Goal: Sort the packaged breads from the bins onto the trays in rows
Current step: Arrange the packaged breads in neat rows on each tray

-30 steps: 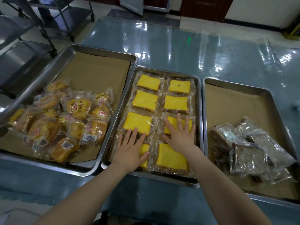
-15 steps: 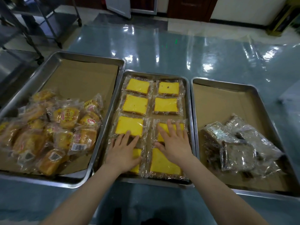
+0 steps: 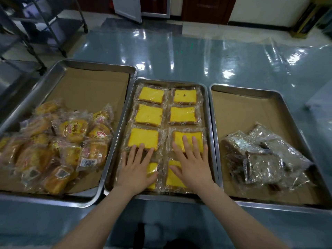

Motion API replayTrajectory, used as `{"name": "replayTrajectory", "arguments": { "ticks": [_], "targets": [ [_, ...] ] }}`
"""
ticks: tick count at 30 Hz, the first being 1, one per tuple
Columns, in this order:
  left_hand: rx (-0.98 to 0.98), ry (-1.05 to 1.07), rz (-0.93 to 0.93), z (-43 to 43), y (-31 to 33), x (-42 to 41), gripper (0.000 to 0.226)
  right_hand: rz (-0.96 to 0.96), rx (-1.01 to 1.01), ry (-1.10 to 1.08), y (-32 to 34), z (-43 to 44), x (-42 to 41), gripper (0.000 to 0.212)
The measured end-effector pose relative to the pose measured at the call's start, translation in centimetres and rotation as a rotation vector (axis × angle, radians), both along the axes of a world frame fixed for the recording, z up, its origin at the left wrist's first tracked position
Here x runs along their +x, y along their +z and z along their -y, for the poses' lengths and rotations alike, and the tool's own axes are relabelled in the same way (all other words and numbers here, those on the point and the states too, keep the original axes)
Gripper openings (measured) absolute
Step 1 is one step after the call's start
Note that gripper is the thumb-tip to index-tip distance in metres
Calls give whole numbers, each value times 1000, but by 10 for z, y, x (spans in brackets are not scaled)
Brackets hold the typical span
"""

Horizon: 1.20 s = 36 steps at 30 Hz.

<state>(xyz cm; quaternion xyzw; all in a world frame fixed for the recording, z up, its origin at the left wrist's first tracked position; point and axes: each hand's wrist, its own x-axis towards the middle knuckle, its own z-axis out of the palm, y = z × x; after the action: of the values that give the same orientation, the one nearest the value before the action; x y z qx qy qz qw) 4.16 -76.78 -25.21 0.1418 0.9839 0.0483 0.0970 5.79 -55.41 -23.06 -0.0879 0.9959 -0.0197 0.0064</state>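
- Left of the middle tray, the bun packets lie heaped in the left tray, touching and overlapping, none in a row yet. I would leave them for a later step.
- Inside the middle tray, the yellow cake packets lie in two columns, four deep, filling it end to end.
- My left hand lies flat on the left packet at the tray's end nearest me. Its fingers are straight and spread, grasping nothing, and their tips touch the next packet up.
- My right hand lies flat in the same way on the right column. Its fingers are straight and reach onto the third packet, with the palm over the nearest one.
- I judge the step in hand to be squaring these last two rows.
- To do it well I would press lightly with flat palms and slide the packets rather than lift them.
- I would line their edges up with the rows beyond, so the wrapper seams sit beside each other and not on top.
- The cake looks soft, so I judge that hard pressure could dent it.
- Right of the middle tray, the dark bread packets sit piled in the right tray, unsorted.
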Motion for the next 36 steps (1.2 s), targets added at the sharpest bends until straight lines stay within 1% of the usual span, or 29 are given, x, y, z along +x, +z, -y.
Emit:
{"name": "replayTrajectory", "arguments": {
  "ticks": [1, 5, 9, 11, 14, 19, 21, 24, 26, 28, 30, 32, 34, 36],
  "targets": [
    [6, -6, 6, 0, 1, 0, 82, 22, -2, 0, -1, 1, 8, 73],
    [56, -10, 4, -1, 6, 2, 81, 212, 44, -52, -9, -3, 28, 71],
    [74, -70, -47, -1, 15, 6, 80, 266, 72, -54, -1, -8, 26, 69],
    [114, -95, -54, -1, 19, 11, 77, 231, 13, -96, 7, -8, 29, 67],
    [212, -150, -65, -4, 28, 16, 71, 100, -150, -198, 23, -12, 41, 63],
    [368, -219, -95, -27, 50, 16, 64, -40, -287, -296, 42, -41, 62, 48],
    [406, -230, -102, -39, 58, 18, 63, -86, -302, -348, 47, -61, 69, 45],
    [428, -267, -112, -61, 65, 20, 61, -160, -268, -438, 49, -106, 78, 45],
    [430, -275, -111, -80, 68, 18, 58, -82, -202, -474, 49, -142, 79, 51],
    [441, -249, -91, -102, 67, 14, 58, 66, -112, -477, 46, -179, 74, 66],
    [460, -197, -86, -129, 63, 9, 58, 193, -42, -417, 45, -212, 61, 85],
    [465, -139, -88, -159, 58, 4, 57, 269, 5, -327, 46, -238, 40, 95],
    [492, -73, -56, -191, 56, -2, 57, 306, 21, -250, 47, -258, 19, 97],
    [508, -21, -40, -220, 53, -8, 57, 302, -7, -185, 47, -272, 2, 88]
  ]
}}
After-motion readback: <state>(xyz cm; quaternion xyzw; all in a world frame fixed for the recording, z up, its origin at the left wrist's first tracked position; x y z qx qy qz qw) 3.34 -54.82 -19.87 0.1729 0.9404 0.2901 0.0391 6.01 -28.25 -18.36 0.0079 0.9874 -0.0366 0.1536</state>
